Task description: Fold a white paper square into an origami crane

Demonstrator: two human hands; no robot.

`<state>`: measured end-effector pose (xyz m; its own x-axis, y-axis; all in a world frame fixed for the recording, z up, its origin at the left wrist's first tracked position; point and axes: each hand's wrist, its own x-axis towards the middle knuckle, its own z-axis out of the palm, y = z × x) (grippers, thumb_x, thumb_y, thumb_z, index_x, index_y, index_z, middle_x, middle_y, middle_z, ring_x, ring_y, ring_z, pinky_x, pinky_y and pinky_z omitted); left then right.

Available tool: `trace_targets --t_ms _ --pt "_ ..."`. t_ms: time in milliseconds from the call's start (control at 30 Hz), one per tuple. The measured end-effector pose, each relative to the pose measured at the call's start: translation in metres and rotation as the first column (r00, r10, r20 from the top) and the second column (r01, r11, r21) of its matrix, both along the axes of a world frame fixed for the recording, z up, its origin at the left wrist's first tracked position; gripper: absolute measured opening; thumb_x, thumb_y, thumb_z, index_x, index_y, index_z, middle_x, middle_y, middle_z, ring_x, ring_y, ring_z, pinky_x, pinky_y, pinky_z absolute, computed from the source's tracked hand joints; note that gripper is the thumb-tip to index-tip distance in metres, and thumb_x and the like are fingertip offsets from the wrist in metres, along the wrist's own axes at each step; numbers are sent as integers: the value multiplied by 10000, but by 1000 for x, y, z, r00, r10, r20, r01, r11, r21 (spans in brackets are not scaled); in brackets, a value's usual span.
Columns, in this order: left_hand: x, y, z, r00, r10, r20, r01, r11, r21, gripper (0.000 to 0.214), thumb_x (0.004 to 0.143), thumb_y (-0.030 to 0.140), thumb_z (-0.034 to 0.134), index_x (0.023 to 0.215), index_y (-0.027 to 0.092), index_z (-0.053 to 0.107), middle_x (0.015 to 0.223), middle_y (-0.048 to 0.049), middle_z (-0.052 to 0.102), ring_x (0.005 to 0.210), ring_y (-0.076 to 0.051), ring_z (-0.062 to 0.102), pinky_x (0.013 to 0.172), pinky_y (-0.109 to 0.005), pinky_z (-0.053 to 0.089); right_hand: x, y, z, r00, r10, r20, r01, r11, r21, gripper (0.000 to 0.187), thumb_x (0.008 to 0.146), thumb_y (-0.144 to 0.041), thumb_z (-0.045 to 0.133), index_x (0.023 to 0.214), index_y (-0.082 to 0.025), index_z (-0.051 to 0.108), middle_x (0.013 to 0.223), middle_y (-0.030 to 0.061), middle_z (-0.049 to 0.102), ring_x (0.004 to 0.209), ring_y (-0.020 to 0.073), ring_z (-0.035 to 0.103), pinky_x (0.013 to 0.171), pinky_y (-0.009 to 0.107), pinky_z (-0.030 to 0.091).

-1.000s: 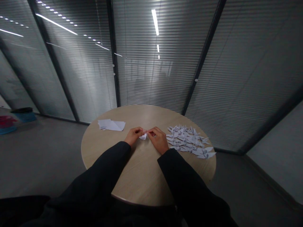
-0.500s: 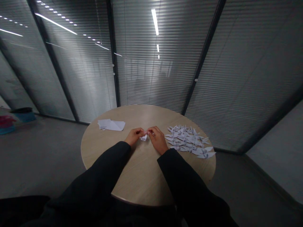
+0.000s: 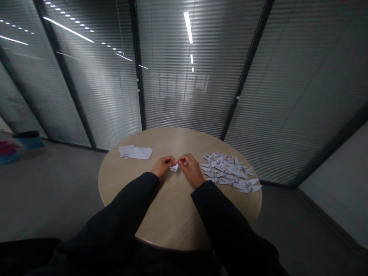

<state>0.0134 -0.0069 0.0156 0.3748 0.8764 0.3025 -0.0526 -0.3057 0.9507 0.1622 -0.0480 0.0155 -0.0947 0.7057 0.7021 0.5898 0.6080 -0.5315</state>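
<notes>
A small folded piece of white paper (image 3: 174,168) is between my two hands, above the middle of the round table. My left hand (image 3: 165,165) pinches it from the left with thumb and fingers together. From the right, my right hand (image 3: 189,168) grips its upper part, the fingertips almost meeting those of the left. Fingers cover much of the paper, so its exact folds are hidden. To the right of my right hand lies a spread of folded paper cranes (image 3: 227,168). Flat white paper sheets (image 3: 139,152) rest in a loose stack beyond my left hand.
The round wooden table (image 3: 172,214) has a light top. Behind it stands a glass partition with blinds (image 3: 186,103) and dark frames. On the floor at far left are a blue bin (image 3: 30,141) and a red and blue bin (image 3: 8,151).
</notes>
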Motion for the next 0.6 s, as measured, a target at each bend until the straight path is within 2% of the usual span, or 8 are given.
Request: trace_targets --t_ms 333,600 --pt "0 0 -2 1000 -8 17 9 1000 -30 412 547 514 743 591 129 605 535 10 519 526 -100 433 549 -256 320 3 1 -2 996 -28 80 26 999 31 91 819 -178 499 826 -183 590 830 36 560 717 137 557 647 247 476" --pt "2 -3 -3 996 2 91 4 997 -72 444 514 528 756 624 120 621 551 13 533 527 -92 434 551 -246 316 1 -2 1 1000 -10 24 8 996 84 85 805 -176 524 748 -185 586 758 19 545 681 126 549 632 231 465"
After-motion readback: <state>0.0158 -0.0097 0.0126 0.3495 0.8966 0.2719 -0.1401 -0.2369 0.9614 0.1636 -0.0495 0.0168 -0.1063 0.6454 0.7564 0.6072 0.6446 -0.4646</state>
